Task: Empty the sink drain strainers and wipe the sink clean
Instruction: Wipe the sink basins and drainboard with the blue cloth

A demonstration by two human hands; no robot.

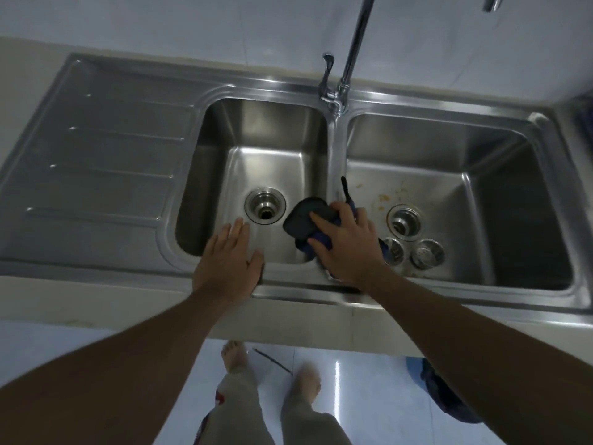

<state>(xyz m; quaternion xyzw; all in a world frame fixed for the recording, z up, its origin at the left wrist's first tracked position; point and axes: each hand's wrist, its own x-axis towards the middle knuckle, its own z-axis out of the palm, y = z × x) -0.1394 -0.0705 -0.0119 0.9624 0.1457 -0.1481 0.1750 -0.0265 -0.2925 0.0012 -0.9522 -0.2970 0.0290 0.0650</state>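
Both small round metal strainers out of drains, lying in right steel sink bowl near front wall. Whether emptied: cannot tell. Right hand presses dark blue cloth on floor of left steel sink bowl, fingers curled on cloth. Left hand flat, fingers spread, holds nothing, rests on front rim. Left bowl looks clean. Orange stains left in right bowl; wiping there not done.
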